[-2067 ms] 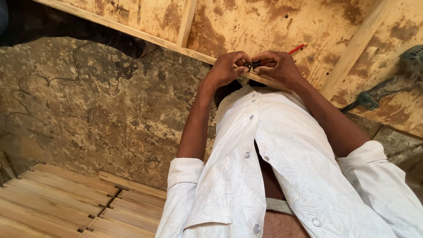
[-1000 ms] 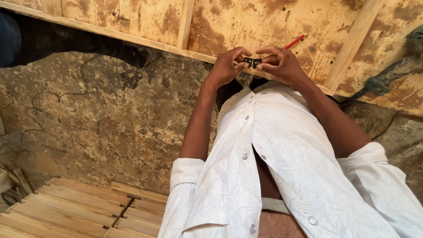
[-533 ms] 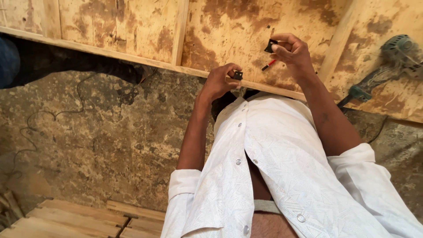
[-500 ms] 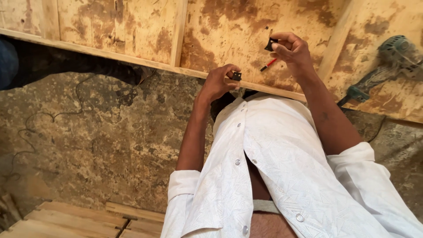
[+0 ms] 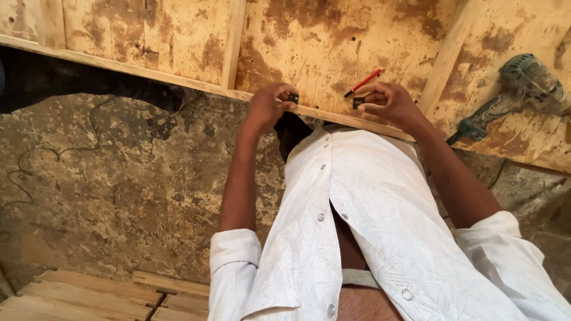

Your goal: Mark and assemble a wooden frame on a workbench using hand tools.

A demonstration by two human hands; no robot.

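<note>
Each hand now pinches its own small black piece: left hand (image 5: pixel 267 107) at the wooden edge (image 5: pixel 178 79), right hand (image 5: pixel 386 104) apart, just below the red pencil (image 5: pixel 363 82). Joined a moment ago, the pieces are separated.

The scene is being viewed from one head-worn camera, looking steeply down. The plywood panel (image 5: pixel 333 47) is being framed closely, just beyond the white shirt (image 5: pixel 369 226).
</note>
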